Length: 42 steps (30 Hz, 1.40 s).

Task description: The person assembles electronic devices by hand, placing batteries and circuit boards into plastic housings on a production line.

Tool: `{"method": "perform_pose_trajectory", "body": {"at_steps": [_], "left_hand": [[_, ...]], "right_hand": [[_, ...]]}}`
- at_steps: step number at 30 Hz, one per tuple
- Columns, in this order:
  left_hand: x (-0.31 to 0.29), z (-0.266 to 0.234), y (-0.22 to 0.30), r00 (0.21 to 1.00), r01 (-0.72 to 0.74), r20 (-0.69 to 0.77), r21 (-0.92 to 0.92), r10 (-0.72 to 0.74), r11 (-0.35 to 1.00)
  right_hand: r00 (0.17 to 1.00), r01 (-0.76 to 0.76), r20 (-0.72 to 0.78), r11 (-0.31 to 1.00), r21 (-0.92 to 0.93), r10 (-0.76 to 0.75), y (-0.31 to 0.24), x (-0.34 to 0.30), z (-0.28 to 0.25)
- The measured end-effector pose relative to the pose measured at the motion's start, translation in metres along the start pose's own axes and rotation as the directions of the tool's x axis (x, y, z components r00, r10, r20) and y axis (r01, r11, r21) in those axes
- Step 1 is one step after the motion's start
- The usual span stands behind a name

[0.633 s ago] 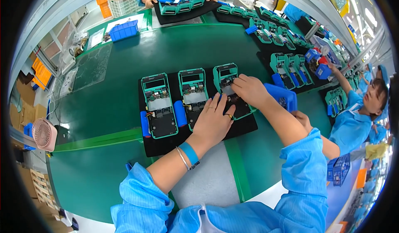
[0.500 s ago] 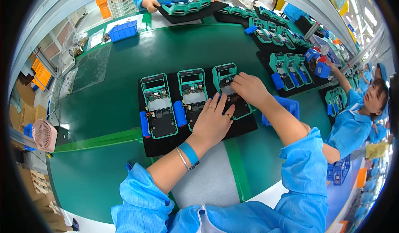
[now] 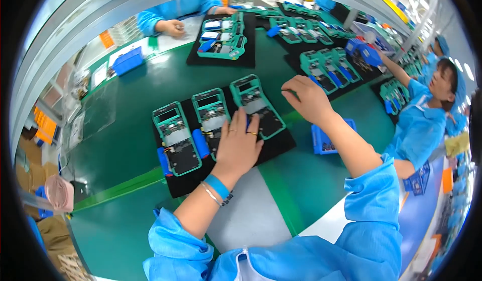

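Three teal device housings lie in a row on a black mat [image 3: 183, 190]: a left housing [image 3: 178, 138], a middle housing [image 3: 211, 105] and a right housing [image 3: 258, 105]. Each shows black panels and circuitry inside. Blue cylinders, such as the one [image 3: 201, 143] beside the middle housing, rest along their sides. My left hand [image 3: 238, 143] lies spread over the middle and right housings, hiding their lower parts and a blue piece under the fingers. My right hand [image 3: 310, 100] hangs in the air right of the right housing, fingers bent and apart, with nothing visible in them.
A blue bin [image 3: 321, 143] with small parts stands right of the mat. Across the green table [image 3: 130, 88], another person's hands are near a second mat [image 3: 193, 55] of housings. More housings [image 3: 331, 70] sit at right, where a co-worker [image 3: 427, 115] holds a blue box. A pink fan [image 3: 59, 193] is at left.
My right hand has come off the right housing and moved up and right. The mat held by the person opposite now lies on the table. The whole view has shifted and tilted.
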State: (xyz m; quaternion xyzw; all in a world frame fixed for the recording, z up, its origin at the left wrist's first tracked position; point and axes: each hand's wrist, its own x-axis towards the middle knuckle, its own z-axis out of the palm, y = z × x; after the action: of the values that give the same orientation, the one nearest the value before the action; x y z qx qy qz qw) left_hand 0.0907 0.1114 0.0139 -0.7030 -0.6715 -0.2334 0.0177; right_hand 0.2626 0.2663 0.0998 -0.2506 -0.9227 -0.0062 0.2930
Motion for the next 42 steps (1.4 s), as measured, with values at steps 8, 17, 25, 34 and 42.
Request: {"method": "perform_pose_trajectory", "body": {"at_steps": [8, 17, 25, 34, 42], "left_hand": [[0.000, -0.010, 0.003, 0.997, -0.013, 0.078, -0.036, 0.016, 0.999], [-0.066, -0.015, 0.059, 0.882, -0.344, 0.296, -0.127, 0.367, 0.930], [-0.104, -0.011, 0.051, 0.858, -0.262, 0.413, -0.160, 0.306, 0.952], [-0.109, -0.022, 0.033, 0.902, -0.157, 0.402, -0.030, 0.156, 0.987], [-0.110, -0.027, 0.028, 0.900, -0.081, 0.430, 0.000, 0.073, 0.997]], "right_hand": [[0.889, -0.452, -0.156, 0.880, -0.147, 0.431, 0.029, -0.121, -0.085], [0.499, -0.819, -0.007, 0.469, -0.330, 0.866, 0.082, -0.178, -0.107], [0.649, -0.721, 0.028, 0.627, -0.294, 0.760, 0.065, -0.186, -0.119], [0.669, -0.697, 0.156, 0.687, -0.207, 0.726, 0.026, -0.183, -0.122], [0.649, -0.736, 0.174, 0.669, -0.105, 0.741, 0.019, -0.178, -0.120]]}}
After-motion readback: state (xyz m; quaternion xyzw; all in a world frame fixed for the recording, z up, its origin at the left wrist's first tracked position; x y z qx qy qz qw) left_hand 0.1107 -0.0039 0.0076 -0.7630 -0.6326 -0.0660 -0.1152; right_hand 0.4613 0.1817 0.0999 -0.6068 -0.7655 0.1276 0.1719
